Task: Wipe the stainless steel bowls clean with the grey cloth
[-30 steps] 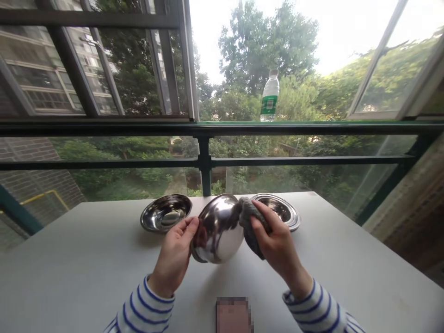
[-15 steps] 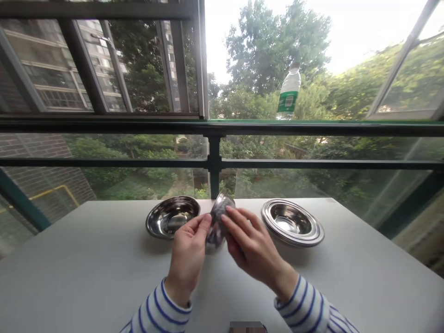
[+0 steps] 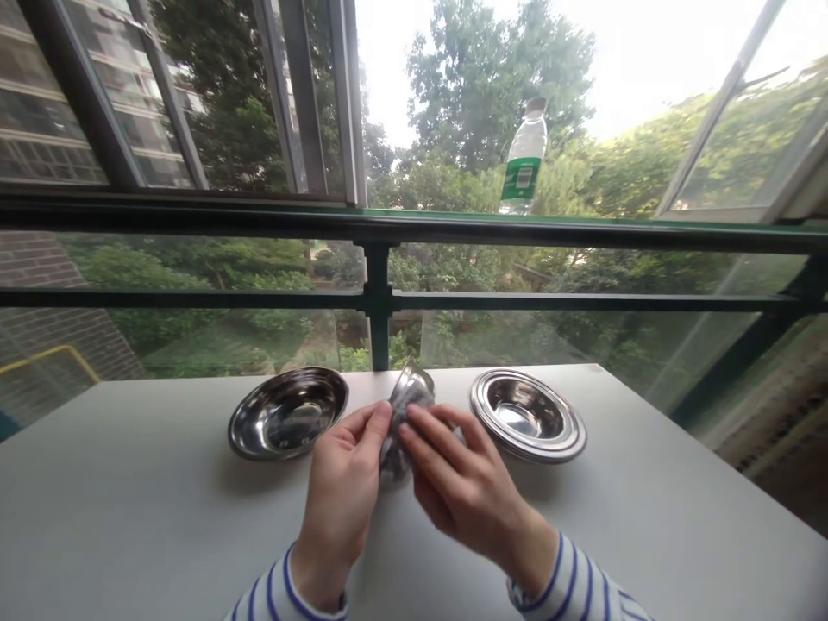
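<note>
Between my hands a small shiny metal bowl (image 3: 415, 379) is held tilted on its side above the table. My left hand (image 3: 346, 487) is closed, its thumb and bent fingers pinching the bowl's left edge. Pressed against the outer side of the same bowl are the fingers of my right hand (image 3: 469, 483), close together and slightly bent. The area under them is blurred, and I cannot tell if anything lies between fingers and metal. A wider metal bowl (image 3: 294, 414) stands to the left. On the right are nested metal bowls (image 3: 527, 414) with broad rims.
The white table (image 3: 161, 526) carries the bowls and ends at a dark green railing (image 3: 379, 300). A plastic bottle (image 3: 523, 168) with a green label stands beyond, at the railing's top bar. An open window frame (image 3: 353, 103) is at the upper left.
My right hand has shifted slightly down and left along the small bowl, which stays tilted in my left hand. The whole view has moved a little; the other bowls stay on the table.
</note>
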The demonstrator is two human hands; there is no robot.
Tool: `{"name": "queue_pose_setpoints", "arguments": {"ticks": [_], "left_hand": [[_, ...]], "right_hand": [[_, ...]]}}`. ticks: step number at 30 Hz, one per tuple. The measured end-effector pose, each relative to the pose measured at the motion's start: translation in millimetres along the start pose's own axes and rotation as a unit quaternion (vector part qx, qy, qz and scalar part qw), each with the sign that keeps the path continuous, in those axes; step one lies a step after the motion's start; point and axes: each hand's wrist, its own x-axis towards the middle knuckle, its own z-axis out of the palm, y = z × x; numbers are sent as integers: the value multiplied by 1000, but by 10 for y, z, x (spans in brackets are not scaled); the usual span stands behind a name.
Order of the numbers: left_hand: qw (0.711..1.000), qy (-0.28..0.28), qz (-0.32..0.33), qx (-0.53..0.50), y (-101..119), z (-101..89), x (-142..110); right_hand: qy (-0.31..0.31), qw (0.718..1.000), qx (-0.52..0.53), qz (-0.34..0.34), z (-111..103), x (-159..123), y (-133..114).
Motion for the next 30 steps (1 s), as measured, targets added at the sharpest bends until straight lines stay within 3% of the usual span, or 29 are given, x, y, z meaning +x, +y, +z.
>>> {"name": "queue_pose_setpoints", "arguments": {"ticks": [2,7,12,18,20,24,26,30], "left_hand": [[1000,-4,3,-7,5,-1,-3],[1000,-9,-16,-25,20,31,-26],[999,3,-8,-33,56,29,-30],[998,-4,-36,-54,85,71,-84],[997,1,-42,-63,93,76,-98],[996,6,-30,-80,124,44,-98],[996,5,-29,-83,138,39,-101],[995,-5,-42,-87,136,76,-122]], "right_hand": [[-12,1000,-1,-29,-16,16,-26],[17,999,7,42,-38,35,-22],[-2,999,-14,-50,-17,-4,-133],[27,996,14,78,-100,22,70],[23,998,8,57,-110,10,63],[17,997,-26,-69,-74,-15,-109],[11,996,-22,-89,-72,-1,-143],[2,1000,8,21,-135,49,-59]]}}
